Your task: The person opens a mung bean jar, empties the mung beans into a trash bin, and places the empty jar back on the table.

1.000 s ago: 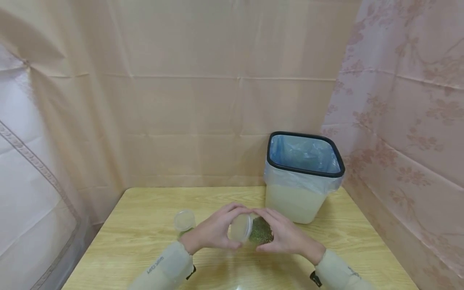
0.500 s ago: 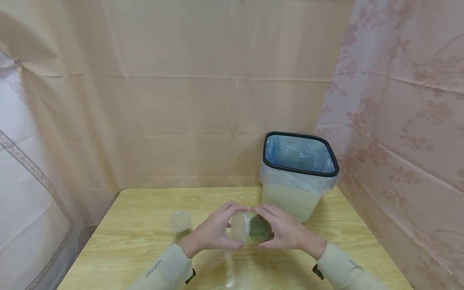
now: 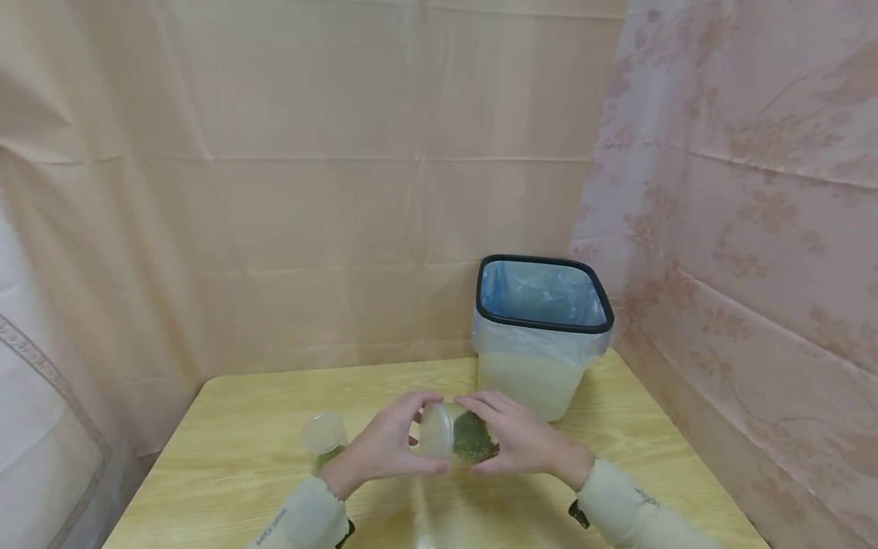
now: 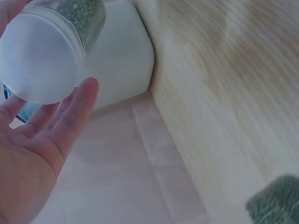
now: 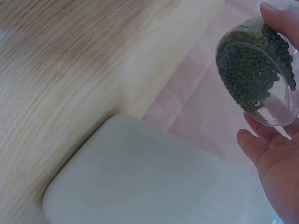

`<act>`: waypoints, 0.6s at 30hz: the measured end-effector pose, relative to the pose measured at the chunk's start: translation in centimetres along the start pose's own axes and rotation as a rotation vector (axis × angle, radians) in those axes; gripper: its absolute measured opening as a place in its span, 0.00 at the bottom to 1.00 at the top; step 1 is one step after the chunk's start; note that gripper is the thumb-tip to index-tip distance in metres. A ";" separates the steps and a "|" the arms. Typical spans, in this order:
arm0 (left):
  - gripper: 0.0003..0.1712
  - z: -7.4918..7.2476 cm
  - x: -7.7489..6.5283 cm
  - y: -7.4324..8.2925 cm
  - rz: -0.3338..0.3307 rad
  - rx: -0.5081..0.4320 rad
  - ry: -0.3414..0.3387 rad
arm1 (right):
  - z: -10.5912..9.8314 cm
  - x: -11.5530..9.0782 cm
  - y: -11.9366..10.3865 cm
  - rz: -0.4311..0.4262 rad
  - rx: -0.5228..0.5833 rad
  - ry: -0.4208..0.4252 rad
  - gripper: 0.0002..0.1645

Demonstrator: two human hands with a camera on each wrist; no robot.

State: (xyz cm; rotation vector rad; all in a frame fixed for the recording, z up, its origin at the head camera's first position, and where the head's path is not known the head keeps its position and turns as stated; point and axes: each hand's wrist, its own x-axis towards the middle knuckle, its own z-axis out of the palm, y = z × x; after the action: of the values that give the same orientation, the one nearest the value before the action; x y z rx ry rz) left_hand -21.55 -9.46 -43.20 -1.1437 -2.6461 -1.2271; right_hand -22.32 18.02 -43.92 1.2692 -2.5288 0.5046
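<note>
The jar (image 3: 458,436) lies sideways at lower centre of the head view, long axis running left to right: the left hand (image 3: 387,444) curves widely round its lid (image 4: 39,58), the right hand (image 3: 527,441) grips its base (image 5: 266,112). Frosted at the lid, clear-walled, part-filled with green granules (image 5: 243,70), it is held above the tabletop (image 3: 254,442).

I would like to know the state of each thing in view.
Held jar: tipped sideways, partly filled with green grains
Lid: on
Other jar: standing, green contents low, lid unclear
Bin: upright, uncovered
Bag: lining bin
Left hand: holding lid
Right hand: holding jar
</note>
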 end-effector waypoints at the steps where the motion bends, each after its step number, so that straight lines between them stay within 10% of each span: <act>1: 0.59 0.0 -0.1 0.1 0.014 0.030 -0.006 | 0.0 0.0 0.0 0.004 0.009 -0.001 0.59; 11: 0.59 0.7 -0.3 0.2 0.398 0.384 0.050 | -0.2 -0.9 -0.1 0.028 0.081 0.018 0.60; 18: 0.53 0.1 -0.5 0.3 0.446 0.362 0.072 | 0.1 -0.8 -0.7 0.060 0.139 -0.009 0.61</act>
State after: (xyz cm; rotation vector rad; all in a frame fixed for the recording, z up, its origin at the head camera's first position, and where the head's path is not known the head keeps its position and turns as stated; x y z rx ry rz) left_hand -20.94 -9.57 -43.26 -1.4674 -2.2511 -0.6672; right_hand -21.33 18.19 -44.21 1.2467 -2.5850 0.7005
